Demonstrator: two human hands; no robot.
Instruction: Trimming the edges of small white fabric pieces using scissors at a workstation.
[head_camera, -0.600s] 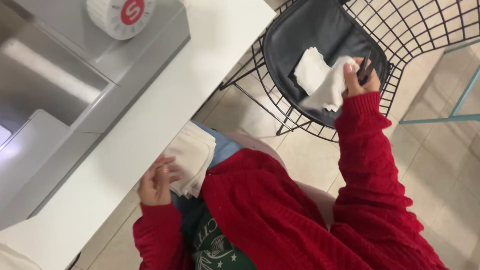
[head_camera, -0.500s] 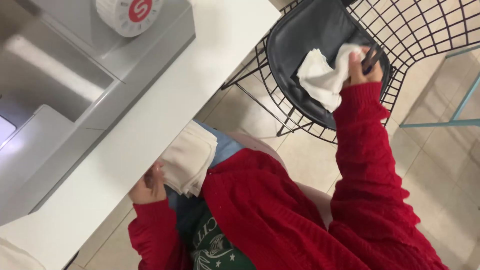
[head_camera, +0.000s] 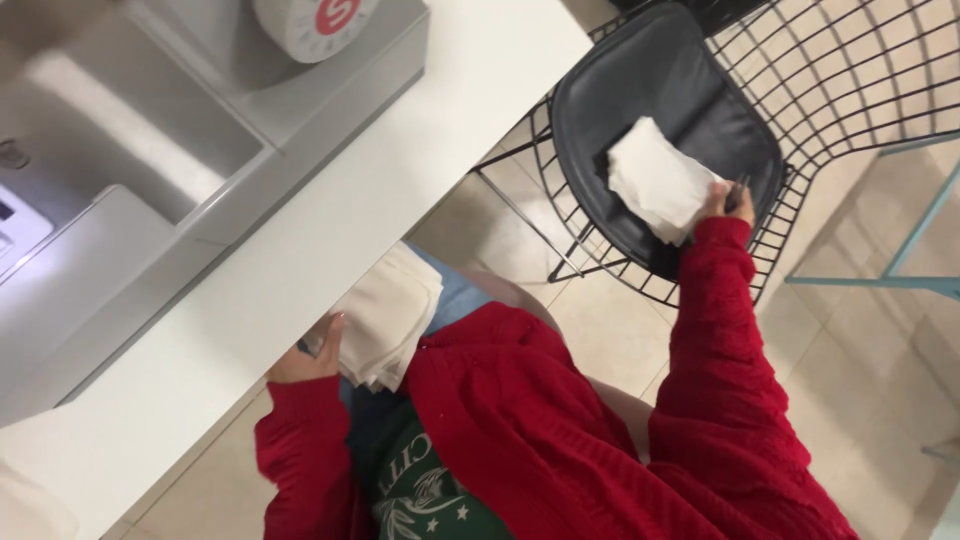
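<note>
Since earlier, the right hand (head_camera: 722, 203) has flattened the white cloth (head_camera: 655, 182) on the black chair seat (head_camera: 660, 90), far right, fingers gripping its near edge; the left hand (head_camera: 310, 355) grips the folded cloth stack (head_camera: 385, 315) on the lap, under the tabletop (head_camera: 330, 210) edge.

Right hand (head_camera: 725, 203) outstretched; left hand (head_camera: 310, 355) tucked close.

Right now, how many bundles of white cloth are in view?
2: one white cloth on the black chair seat under the right hand; one folded stack on the lap by the left hand.
</note>
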